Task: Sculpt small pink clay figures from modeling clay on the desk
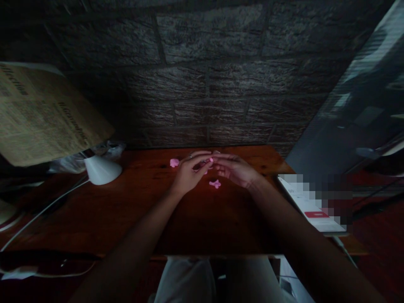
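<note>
Gently, our left hand [188, 172] and right hand [238, 169], fingertips together, pinch pink lump [211, 160] near surface's [142, 202] back edge; likely light, squashy: hold sides.

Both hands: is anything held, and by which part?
A small pink piece is held between the left hand and right hand; which part they grip is too small to tell.

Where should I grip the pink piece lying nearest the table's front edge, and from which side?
Probably pinch the pink piece by its middle, from above and the near side: it lies on the table, lobed at its edges, while the left hand and right hand meet beyond it.
</note>
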`<state>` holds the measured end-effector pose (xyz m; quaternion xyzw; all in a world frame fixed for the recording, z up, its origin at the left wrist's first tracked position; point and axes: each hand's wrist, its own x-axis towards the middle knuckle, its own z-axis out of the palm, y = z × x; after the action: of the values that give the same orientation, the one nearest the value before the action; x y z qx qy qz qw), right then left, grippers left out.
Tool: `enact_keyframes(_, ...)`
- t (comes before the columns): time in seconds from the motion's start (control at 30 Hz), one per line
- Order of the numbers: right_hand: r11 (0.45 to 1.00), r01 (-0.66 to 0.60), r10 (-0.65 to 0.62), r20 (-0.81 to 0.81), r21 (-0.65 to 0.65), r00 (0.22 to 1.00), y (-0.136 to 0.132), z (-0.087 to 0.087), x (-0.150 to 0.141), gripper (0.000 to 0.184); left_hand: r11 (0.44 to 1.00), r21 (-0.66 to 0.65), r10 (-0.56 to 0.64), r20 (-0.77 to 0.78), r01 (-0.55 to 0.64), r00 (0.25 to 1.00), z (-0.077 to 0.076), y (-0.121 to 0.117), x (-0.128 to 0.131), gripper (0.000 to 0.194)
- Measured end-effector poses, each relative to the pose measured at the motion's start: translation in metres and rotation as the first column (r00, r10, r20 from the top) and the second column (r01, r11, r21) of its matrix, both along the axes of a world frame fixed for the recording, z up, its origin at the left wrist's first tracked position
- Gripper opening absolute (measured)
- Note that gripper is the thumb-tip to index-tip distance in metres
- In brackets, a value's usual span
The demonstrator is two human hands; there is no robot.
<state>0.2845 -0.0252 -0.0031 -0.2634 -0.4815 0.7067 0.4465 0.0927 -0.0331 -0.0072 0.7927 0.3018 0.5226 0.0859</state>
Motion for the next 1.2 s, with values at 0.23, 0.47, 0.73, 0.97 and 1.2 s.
enact_keyframes(0.23, 0.997, 0.055, -0.055, 0.009, -0.048, 0.998, 0.002, -0.001, 0.0, 0.028, 0.999, -0.002, -0.052, -0.035, 0.052, 0.998, 0.001, 0.001, -0.003, 0.017)
enact_keyframes(0.47, 0.994, 0.098, -0.096, 0.05, -0.05, 0.994, 0.0, 0.0, -0.001, 0.031, 0.999, -0.021, -0.047, 0.004, 0.047, 0.999, 0.0, 0.004, -0.006, 0.009)
enact_keyframes(0.73, 0.997, 0.071, -0.069, 0.052, -0.031, 0.996, -0.002, 0.006, -0.001, 0.022, 0.959, -0.231, -0.126, 0.178, 0.166, 0.976, 0.004, 0.004, -0.007, 0.011)
enact_keyframes(0.97, 0.996, 0.074, -0.077, -0.092, -0.042, 0.993, -0.004, 0.019, 0.004, 0.02, 0.87, -0.459, 0.092, 0.509, 0.18, 0.856, -0.001, 0.02, -0.012, 0.029)
enact_keyframes(1.2, 0.981, 0.194, -0.193, -0.196, -0.017, 0.961, 0.0, 0.022, 0.016, 0.015, 0.787, -0.617, 0.469, 0.602, 0.003, 0.646, 0.001, 0.048, -0.062, 0.024)
